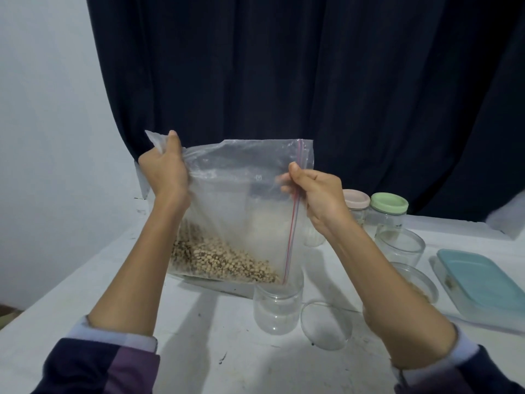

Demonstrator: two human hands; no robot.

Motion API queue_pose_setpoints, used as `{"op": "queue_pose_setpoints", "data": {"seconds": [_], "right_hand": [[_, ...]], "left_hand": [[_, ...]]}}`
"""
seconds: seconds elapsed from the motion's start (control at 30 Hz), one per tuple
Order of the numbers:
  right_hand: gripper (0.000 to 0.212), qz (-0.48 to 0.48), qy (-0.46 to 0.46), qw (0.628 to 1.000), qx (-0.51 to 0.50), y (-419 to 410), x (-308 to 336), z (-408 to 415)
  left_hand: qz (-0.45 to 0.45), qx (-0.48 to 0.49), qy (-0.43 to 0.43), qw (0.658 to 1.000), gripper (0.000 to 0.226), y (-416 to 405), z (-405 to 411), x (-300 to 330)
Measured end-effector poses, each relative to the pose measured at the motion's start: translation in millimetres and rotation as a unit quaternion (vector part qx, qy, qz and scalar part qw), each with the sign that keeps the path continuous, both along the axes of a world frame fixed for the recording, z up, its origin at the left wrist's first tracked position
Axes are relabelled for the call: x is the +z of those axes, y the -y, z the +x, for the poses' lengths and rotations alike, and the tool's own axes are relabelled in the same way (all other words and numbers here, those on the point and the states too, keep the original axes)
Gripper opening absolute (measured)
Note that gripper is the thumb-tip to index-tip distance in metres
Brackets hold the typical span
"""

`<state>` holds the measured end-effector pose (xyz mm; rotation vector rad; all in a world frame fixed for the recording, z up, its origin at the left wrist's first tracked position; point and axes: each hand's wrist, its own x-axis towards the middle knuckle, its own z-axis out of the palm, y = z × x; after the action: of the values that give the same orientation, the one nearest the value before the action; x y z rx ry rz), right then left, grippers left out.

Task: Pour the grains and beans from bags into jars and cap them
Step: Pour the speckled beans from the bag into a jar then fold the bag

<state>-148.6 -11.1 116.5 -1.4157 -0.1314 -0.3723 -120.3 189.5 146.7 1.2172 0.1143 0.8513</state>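
Note:
I hold a clear zip bag up above the white table. Pale beans lie heaped in its lower edge. My left hand grips the bag's upper left corner. My right hand pinches the red zip strip on the bag's right side. The strip's lower end hangs just over an open clear jar standing on the table. A clear lid lies flat to the right of that jar.
At the back right stand a jar with a pink lid and one with a green lid. An open jar, another clear lid and a box with a teal lid lie right. A dark curtain hangs behind.

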Motion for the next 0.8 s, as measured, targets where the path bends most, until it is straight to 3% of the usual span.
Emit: {"op": "queue_pose_setpoints", "data": {"seconds": [0.27,0.47,0.57,0.67,0.8], "right_hand": [[0.040,-0.101,0.029,0.992,-0.064,-3.1,-7.1,8.4],[0.043,-0.228,0.073,0.966,-0.102,8.1,-8.9,15.9],[0.036,-0.277,0.071,0.955,-0.078,16.3,-3.8,16.8],[0.010,-0.320,0.050,0.946,-0.017,27.4,2.1,14.8],[0.025,-0.311,0.051,0.948,0.039,36.3,2.3,12.8]], "left_hand": [[-0.008,0.012,0.001,1.000,0.047,2.2,1.9,-0.2],[-0.005,0.015,-0.008,1.000,0.046,3.1,2.9,-3.5],[-0.008,0.022,-0.008,1.000,0.046,2.7,1.9,-4.6],[-0.014,0.021,-0.004,1.000,0.046,1.5,1.4,-5.0],[-0.015,0.017,-0.001,1.000,0.048,1.6,1.3,-4.5]]}}
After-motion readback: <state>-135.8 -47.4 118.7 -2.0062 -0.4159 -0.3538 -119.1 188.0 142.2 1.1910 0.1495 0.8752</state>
